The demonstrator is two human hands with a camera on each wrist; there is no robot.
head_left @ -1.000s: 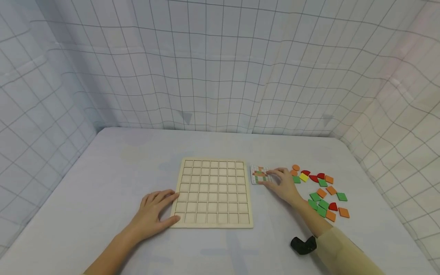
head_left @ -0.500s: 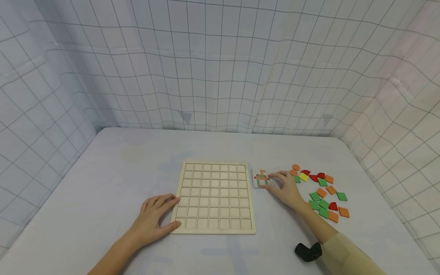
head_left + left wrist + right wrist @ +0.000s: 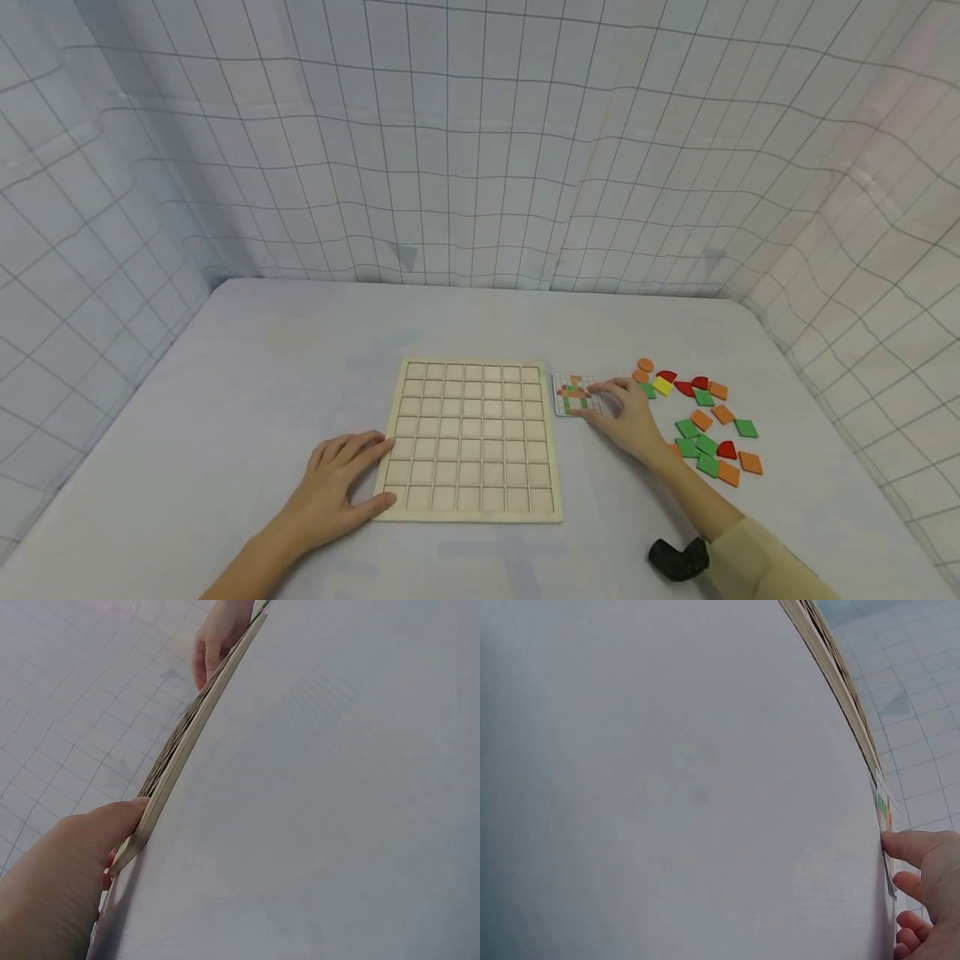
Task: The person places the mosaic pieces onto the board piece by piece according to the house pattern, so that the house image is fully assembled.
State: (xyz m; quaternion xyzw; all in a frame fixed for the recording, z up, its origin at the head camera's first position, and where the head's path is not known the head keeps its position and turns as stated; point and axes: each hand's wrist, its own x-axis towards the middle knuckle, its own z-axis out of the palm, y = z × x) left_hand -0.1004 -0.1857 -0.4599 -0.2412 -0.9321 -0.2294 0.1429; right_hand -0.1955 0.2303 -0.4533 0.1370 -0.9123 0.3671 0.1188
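A pale wooden grid board (image 3: 472,442) lies flat on the white table with its squares bare. My left hand (image 3: 330,492) rests at its left side, thumb and index fingertips on the rim; in the left wrist view the thumb (image 3: 116,821) lies over the board's edge. Just right of the board is a small pattern card (image 3: 572,396) printed in orange, green and red. My right hand (image 3: 628,421) touches the card's right part with spread thumb and index fingertips; the right wrist view has the thumb (image 3: 911,844) straight against the card.
Loose flat tiles in green, orange, red and yellow, such as a yellow one (image 3: 663,386), lie scattered right of my right hand. A black curved object (image 3: 678,560) is at the right cuff. Grid-patterned white curtains (image 3: 480,167) surround the table's back and sides.
The board and the card have slid toward me and slightly to the right, both hands moving along with them. Some tiles beside the right forearm have shifted a little.
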